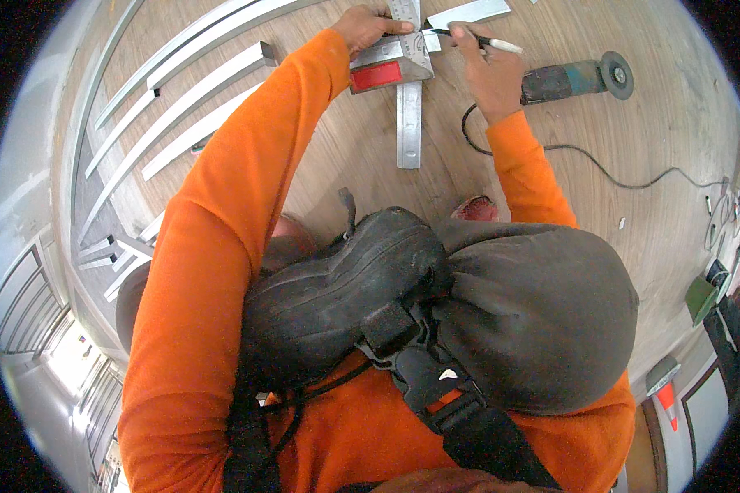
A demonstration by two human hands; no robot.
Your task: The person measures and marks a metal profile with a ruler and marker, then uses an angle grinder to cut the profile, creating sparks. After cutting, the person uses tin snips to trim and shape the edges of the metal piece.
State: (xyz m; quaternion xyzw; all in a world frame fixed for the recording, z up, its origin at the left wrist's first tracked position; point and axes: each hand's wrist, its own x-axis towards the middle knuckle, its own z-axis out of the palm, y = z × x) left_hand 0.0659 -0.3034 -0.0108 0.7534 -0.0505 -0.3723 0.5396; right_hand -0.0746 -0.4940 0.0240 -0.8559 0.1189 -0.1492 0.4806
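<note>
At the top of the view, my left hand (362,29) is closed at a try square with a red inset in its stock (376,76), its thumb reaching toward the marked blade. The square lies across a silver metal bar (409,131) on the floor; the fingers partly hide their contact. Just right of it, my right hand (487,76) grips a marker pen (506,45) with a white barrel, its dark tip close to the metal by the square. Another short silver piece (469,11) lies beyond the pen.
An angle grinder (563,80) lies right of my right hand, its black cord (600,167) trailing rightward. Several long silver metal profiles (197,90) spread on the left, with shorter cut pieces (127,256) nearer. An orange cone (667,403) stands at lower right. My bent knees are below.
</note>
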